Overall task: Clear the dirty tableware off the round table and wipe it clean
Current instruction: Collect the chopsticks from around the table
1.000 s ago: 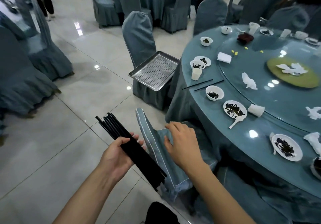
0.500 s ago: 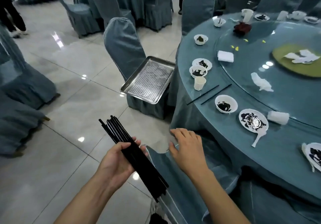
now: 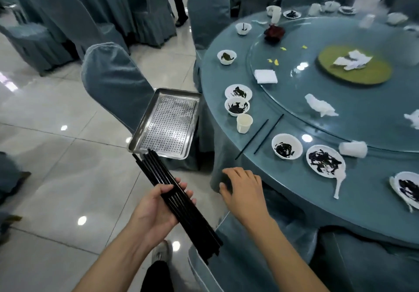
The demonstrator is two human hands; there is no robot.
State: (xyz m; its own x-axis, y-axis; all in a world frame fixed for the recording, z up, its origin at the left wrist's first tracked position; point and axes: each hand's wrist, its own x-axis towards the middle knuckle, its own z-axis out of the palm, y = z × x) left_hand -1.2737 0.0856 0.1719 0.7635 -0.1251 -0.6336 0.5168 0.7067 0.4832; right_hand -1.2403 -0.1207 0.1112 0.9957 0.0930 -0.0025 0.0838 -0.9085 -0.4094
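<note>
The round table (image 3: 283, 192), draped in blue-grey cloth with a glass turntable (image 3: 353, 119) set on its middle, fills the right of the view and is far from cleared. Judging by what lies on it, only chopstick gathering is under way: a bundle of black chopsticks (image 3: 181, 201) sits in the left hand (image 3: 156, 208), whose fingers curl around it, near the bottom centre. One loose pair of chopsticks (image 3: 260, 136) lies on the near-left rim. Wiping has not begun.

Much dirty ware remains. Along the left rim stand a small plate (image 3: 238, 92), a soiled bowl (image 3: 237, 106) touching it, and a paper cup (image 3: 244, 123) just beside that. Nearer and to the right are another bowl (image 3: 286, 147) and a stained plate (image 3: 325, 160) with a white spoon (image 3: 339, 184) at its near edge. More bowls and cups ring the far rim, blurred. Crumpled napkins (image 3: 319, 106), a folded white towel (image 3: 265, 76) and a green mat (image 3: 354, 67) lie on the turntable.

The right hand (image 3: 244, 189) holds nothing, its fingers loosely bent, hovering at the table's near-left edge above the hanging cloth; whether it touches the cloth I cannot tell.

Left of the table a perforated steel tray (image 3: 167, 124) rests on a covered chair (image 3: 113, 83), just beside the tablecloth. Further covered chairs and another table stand far left on the tiled floor (image 3: 56, 178).
</note>
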